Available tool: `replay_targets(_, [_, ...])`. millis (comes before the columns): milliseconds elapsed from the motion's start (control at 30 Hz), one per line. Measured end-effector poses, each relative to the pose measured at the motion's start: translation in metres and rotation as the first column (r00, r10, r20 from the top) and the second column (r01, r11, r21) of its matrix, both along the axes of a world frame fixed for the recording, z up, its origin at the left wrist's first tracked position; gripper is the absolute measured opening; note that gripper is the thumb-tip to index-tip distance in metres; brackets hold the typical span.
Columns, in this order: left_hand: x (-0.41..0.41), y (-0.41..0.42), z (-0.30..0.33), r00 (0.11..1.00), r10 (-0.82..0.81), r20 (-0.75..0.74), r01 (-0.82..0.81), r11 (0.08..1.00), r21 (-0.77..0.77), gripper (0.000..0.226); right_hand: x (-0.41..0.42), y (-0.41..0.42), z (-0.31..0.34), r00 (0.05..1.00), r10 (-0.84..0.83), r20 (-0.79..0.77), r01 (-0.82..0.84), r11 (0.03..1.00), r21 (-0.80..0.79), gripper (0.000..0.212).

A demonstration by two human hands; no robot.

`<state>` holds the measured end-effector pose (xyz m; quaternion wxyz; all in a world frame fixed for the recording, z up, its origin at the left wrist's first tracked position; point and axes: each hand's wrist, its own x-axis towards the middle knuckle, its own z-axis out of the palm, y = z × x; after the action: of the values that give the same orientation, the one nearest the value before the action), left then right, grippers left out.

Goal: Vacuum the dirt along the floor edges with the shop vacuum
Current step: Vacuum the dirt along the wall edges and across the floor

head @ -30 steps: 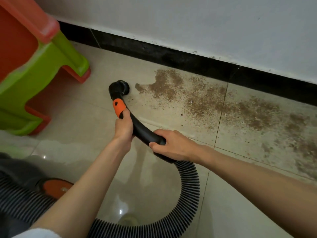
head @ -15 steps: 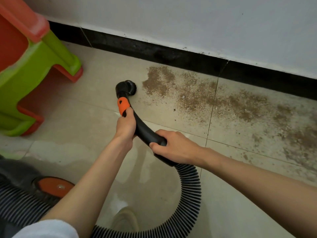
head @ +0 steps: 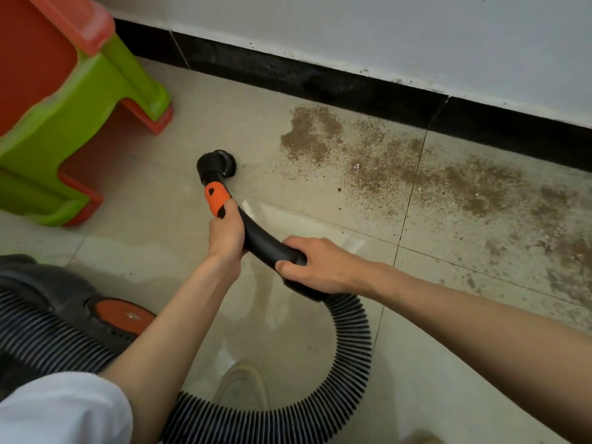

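Head view
Nozzle (head: 217, 166): a round black brush head with short bristles is set on the floor, on clean tile just left of the dirt.
Wand (head: 262, 240): a curved, smooth black plastic tube is seen, with an orange collar (head: 216, 198) near the brush end.
Left hand (head: 226, 235): the wand is gripped just behind the collar, fingers wrapped round it.
Right hand (head: 315, 265): the rear of the wand is held from above, fingers curled under, thumb along the side.
Hose (head: 350, 357): a ribbed black hose is looped from the wand down and round towards the bottom left.
Vacuum (head: 64, 302): a dark body with an orange disc is seen at the left edge, partly hidden by the arm.
Dirt (head: 416, 174): a brown, grainy scatter is spread along the tile beside the skirting, thickest at its left end.
Floor (head: 160, 251): glossy beige tiles with thin grout lines.
Skirting (head: 320, 81): a black strip under a white wall.
Stool (head: 57, 100): green and orange moulded plastic, top left.
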<state>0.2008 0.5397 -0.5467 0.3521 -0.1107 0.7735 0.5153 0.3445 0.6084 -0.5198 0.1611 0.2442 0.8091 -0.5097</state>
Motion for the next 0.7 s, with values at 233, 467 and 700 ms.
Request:
replay_targets(233, [0.000,0.005,-0.001,0.996,-0.073,0.057,0.071,0.997,0.037,0.050,0.009,-0.004,0.002,0.999,-0.038,0.015,0.036,0.996,0.081,0.024])
replay_targets(467, [0.019,-0.009,-0.011,0.996,-0.079,0.041,0.080,0.997,-0.020,0.055,0.030,-0.004,0.007,0.997,0.042,0.064,-0.044,0.999,0.032,0.024])
replay_targets(700, [0.038,-0.027,-0.012,0.999,-0.010,0.052,0.010,1.000,0.001,0.050,0.038,-0.008,0.013,0.982,0.153,0.113,-0.163,0.982,0.092,0.025])
